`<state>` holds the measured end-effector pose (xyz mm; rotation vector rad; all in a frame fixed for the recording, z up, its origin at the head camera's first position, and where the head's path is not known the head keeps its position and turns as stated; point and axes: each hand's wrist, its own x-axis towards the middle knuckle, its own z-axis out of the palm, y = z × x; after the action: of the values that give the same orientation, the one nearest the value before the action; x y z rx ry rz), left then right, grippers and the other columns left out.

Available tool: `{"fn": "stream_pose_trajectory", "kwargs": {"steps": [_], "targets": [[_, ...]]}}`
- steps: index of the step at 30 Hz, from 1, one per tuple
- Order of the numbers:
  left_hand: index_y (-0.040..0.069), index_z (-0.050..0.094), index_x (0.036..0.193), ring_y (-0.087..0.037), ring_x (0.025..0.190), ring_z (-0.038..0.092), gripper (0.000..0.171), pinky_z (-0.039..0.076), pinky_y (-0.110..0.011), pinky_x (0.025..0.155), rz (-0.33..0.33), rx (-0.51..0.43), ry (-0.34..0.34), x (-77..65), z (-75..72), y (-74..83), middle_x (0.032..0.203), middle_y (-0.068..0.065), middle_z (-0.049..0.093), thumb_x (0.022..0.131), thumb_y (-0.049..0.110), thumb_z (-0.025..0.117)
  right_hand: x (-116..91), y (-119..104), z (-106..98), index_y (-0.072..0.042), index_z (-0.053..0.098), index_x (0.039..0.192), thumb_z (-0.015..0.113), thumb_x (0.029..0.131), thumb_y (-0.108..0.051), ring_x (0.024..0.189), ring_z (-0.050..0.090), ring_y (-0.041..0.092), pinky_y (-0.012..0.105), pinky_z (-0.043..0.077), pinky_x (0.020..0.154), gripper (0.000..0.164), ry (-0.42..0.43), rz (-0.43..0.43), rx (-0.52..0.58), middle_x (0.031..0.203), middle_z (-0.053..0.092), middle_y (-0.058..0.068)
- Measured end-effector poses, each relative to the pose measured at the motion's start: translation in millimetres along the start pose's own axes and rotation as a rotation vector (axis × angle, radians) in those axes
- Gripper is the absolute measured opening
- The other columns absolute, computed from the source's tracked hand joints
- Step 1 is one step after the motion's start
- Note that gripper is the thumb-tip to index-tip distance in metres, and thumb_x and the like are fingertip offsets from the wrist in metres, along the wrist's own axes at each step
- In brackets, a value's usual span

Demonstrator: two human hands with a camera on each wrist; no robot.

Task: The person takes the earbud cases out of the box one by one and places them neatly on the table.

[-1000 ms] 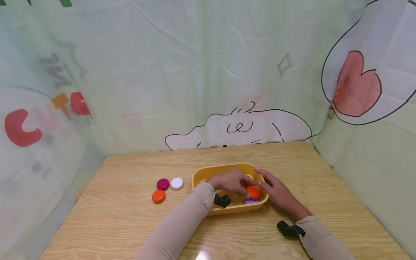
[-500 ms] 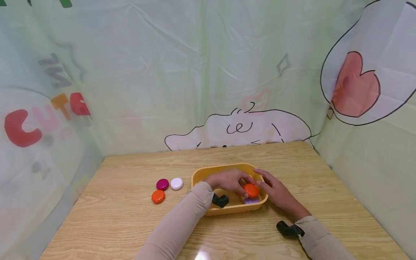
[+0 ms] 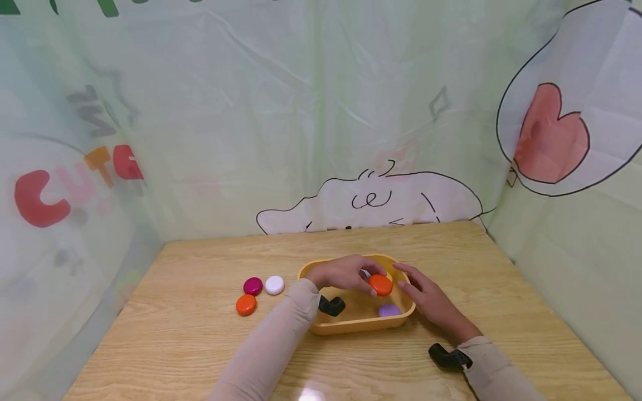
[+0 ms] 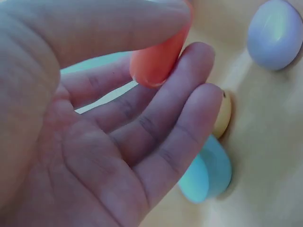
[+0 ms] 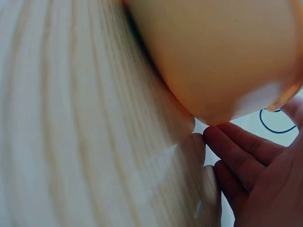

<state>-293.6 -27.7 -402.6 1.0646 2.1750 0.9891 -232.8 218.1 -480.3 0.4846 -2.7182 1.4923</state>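
My left hand (image 3: 343, 272) pinches a glossy orange disc (image 3: 381, 284) between thumb and fingers, raised inside the yellow plastic basket (image 3: 358, 326). The left wrist view has that orange disc (image 4: 158, 64) edge-on, partly covered by the thumb. Beneath the hand lie a purple disc (image 3: 389, 310), a yellow disc (image 4: 224, 113) mostly behind the fingers, and a turquoise disc (image 4: 210, 170). At the basket's right end, my right hand (image 3: 428, 295) touches the wall with extended fingers, its thumb by the rim. Fingertips (image 5: 213, 135) meet the basket's outer side in the right wrist view.
Left of the basket, a magenta disc (image 3: 253, 286), a white disc (image 3: 275, 285) and a second orange disc (image 3: 246, 304) sit close together on the wooden table (image 3: 165, 334). A printed curtain (image 3: 225, 111) hangs behind and along both sides.
My left hand has lifted the orange disc up and to the left, uncovering the purple disc it overlapped. My right hand has stayed at the basket's right end.
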Motion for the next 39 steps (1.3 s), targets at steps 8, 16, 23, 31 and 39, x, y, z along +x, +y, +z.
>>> {"fn": "stream_pose_trajectory", "kwargs": {"steps": [8, 16, 23, 31, 39], "targets": [[0.011, 0.062, 0.135, -0.011, 0.102, 0.061, 0.048, 0.048, -0.025, 0.092, 0.035, -0.129, 0.058, -17.3, -9.0, -5.2, 0.120, 0.008, 0.064, 0.089, 0.008, 0.076, -1.2, -0.2, 0.5, -0.017, 0.041, 0.151, 0.052, 0.105, -0.033, 0.144, 0.026, 0.048, 0.065, 0.024, 0.111, 0.050, 0.000, 0.009, 0.005, 0.158, 0.032, 0.019], [0.014, 0.061, 0.140, -0.010, 0.103, 0.060, 0.053, 0.047, -0.026, 0.092, 0.014, -0.107, 0.078, -30.3, -12.6, -9.7, 0.121, 0.011, 0.063, 0.089, 0.011, 0.075, -1.8, -1.4, -0.1, -0.016, 0.040, 0.152, 0.052, 0.106, -0.032, 0.145, 0.025, 0.048, 0.065, 0.023, 0.111, 0.050, 0.001, 0.011, 0.007, 0.158, 0.032, 0.019], [0.017, 0.064, 0.134, -0.011, 0.105, 0.058, 0.046, 0.047, -0.027, 0.093, 0.022, -0.101, 0.100, -36.6, -15.4, -8.0, 0.121, 0.010, 0.063, 0.089, 0.011, 0.075, -0.7, -2.3, -0.6, -0.015, 0.040, 0.152, 0.052, 0.106, -0.030, 0.145, 0.025, 0.048, 0.065, 0.023, 0.111, 0.050, 0.003, 0.003, 0.004, 0.159, 0.031, 0.020], [0.012, 0.062, 0.136, -0.010, 0.101, 0.058, 0.048, 0.048, -0.025, 0.090, 0.039, -0.030, 0.143, -44.6, -9.6, -9.8, 0.119, 0.009, 0.063, 0.090, 0.014, 0.076, -3.3, -0.5, 1.6, -0.015, 0.040, 0.152, 0.051, 0.106, -0.030, 0.145, 0.025, 0.047, 0.064, 0.023, 0.111, 0.050, 0.002, 0.003, 0.003, 0.159, 0.032, 0.019], [0.016, 0.060, 0.138, -0.010, 0.099, 0.059, 0.050, 0.049, -0.025, 0.090, 0.030, -0.018, 0.197, -59.6, -7.9, -9.3, 0.122, 0.008, 0.061, 0.091, 0.016, 0.075, -0.5, -1.9, -0.1, -0.014, 0.040, 0.152, 0.051, 0.106, -0.029, 0.145, 0.024, 0.047, 0.065, 0.022, 0.112, 0.050, 0.004, -0.006, 0.010, 0.159, 0.031, 0.019]]}}
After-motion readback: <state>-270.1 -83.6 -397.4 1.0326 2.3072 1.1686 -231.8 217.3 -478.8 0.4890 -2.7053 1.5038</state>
